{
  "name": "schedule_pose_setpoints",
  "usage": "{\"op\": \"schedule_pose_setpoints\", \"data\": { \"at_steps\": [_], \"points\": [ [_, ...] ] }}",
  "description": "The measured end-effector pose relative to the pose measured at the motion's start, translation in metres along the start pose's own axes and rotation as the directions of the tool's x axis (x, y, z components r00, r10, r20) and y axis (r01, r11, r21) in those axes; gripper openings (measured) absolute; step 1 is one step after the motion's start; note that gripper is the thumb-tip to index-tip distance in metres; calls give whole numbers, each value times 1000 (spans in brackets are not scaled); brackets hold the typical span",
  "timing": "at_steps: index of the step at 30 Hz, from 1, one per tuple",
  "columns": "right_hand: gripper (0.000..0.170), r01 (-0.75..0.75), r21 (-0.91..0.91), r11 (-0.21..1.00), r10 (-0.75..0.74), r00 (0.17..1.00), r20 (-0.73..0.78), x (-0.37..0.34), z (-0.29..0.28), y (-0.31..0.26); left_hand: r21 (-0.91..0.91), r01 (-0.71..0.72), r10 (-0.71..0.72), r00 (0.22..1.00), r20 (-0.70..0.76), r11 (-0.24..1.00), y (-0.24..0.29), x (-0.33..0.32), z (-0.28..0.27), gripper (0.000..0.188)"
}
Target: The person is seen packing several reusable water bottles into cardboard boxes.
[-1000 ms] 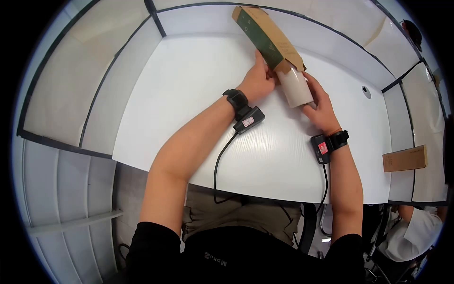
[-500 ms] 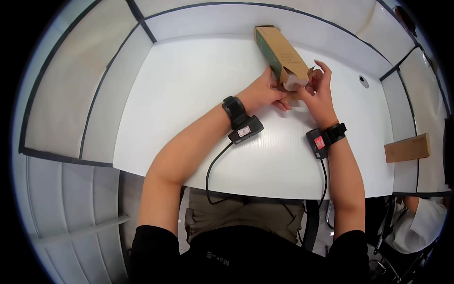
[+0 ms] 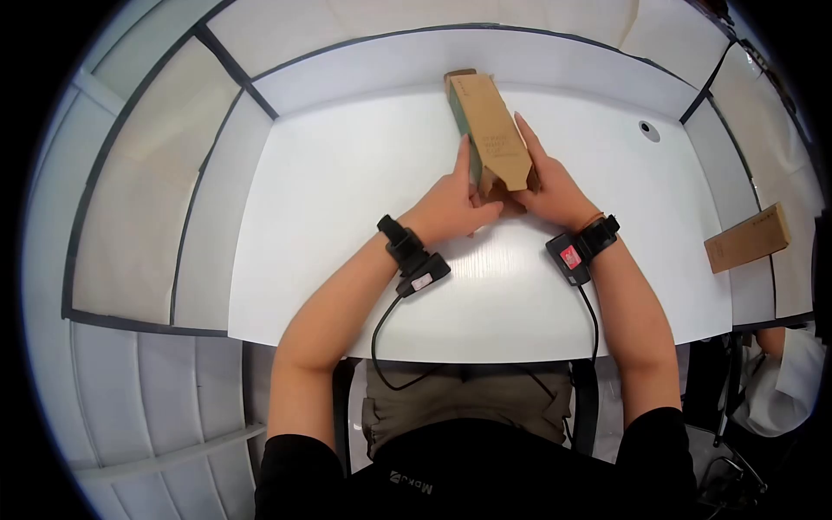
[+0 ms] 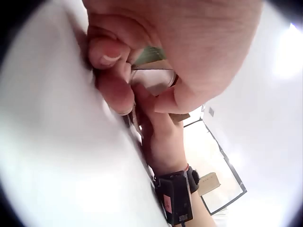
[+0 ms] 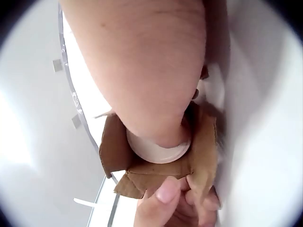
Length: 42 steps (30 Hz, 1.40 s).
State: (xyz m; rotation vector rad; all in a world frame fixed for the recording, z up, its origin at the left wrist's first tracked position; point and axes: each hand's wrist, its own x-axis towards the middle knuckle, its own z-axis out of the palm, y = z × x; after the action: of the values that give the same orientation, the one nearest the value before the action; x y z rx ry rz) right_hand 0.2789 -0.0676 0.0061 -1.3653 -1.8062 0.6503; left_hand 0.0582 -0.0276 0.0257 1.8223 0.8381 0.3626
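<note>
A long brown and green cardboard box [image 3: 490, 121] lies on the white table, its open end toward me. Inside that end, a pale, round-ended cylinder [image 5: 158, 155] shows in the right wrist view, ringed by bent brown flaps [image 5: 115, 146]. My left hand [image 3: 446, 206] holds the box's left side near the opening, index finger along the green face and other fingers curled by the lower flap. At the right side, my right hand [image 3: 555, 192] grips the box with its fingers along the wall, while the thumb presses in against the cylinder's end.
Another brown box [image 3: 747, 238] is at the right partition. A round cable hole [image 3: 649, 131] sits in the table's back right. Low white partitions [image 3: 347, 74] enclose the table. Cables hang from both wrist cameras. A person in a white sleeve [image 3: 797, 381] is beyond the lower right.
The cylinder, which stuck far out of the box, has gone inside it. The box has come down to lie on the table, and both hands have moved left and nearer.
</note>
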Motion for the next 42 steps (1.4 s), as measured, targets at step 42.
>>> {"op": "schedule_pose_setpoints", "data": {
  "at_steps": [42],
  "points": [
    [75,-53,252,966,8,984,179,-8,13,-9,202,-229,218,973,76,952,-29,-24,-32,96]
  ]
}}
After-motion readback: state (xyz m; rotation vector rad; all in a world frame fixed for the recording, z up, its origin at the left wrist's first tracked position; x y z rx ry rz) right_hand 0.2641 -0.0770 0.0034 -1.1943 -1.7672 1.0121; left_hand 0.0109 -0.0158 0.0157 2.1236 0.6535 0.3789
